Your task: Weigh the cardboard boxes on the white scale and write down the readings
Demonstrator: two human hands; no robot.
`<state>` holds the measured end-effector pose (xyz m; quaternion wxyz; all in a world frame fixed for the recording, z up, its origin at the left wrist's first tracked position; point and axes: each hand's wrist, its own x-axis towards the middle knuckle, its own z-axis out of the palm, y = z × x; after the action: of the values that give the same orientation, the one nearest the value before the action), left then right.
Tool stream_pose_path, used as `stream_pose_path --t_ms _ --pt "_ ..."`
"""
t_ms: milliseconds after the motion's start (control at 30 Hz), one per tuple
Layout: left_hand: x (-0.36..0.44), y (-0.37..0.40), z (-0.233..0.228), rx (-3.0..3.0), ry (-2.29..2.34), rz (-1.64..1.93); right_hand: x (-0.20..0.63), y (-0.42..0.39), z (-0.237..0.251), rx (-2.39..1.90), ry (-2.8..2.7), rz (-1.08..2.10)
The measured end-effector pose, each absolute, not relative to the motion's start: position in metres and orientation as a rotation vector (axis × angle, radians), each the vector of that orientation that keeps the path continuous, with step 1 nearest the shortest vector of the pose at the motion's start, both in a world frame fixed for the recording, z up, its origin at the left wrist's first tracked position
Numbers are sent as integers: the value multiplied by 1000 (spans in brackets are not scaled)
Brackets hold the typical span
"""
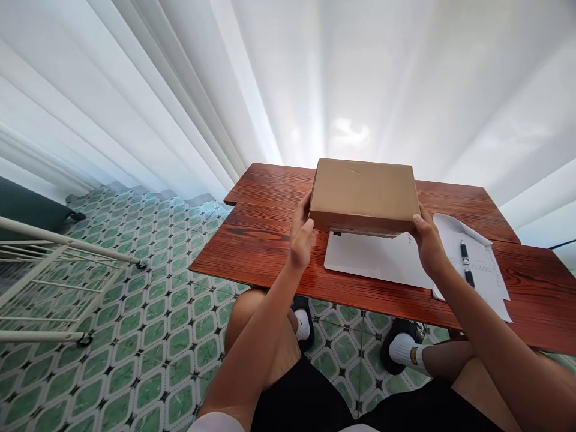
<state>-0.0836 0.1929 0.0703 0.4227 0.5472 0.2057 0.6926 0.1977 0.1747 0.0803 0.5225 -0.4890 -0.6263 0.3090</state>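
The left hand (300, 235) and right hand (426, 240) grip the short ends of the brown box (363, 193) above the table's (261, 240) front edge — it looks light, stiff, easy to dent.

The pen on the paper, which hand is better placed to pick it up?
Probably the right hand: it grips the cardboard box at the end nearest the pen. The left hand holds the far end, across the white sheet.
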Motion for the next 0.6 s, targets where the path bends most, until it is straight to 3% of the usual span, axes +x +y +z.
stream_pose_path --t_ms 600 --pt "-50 178 50 1401 524 1457 246 138 71 -1231 -1350 721"
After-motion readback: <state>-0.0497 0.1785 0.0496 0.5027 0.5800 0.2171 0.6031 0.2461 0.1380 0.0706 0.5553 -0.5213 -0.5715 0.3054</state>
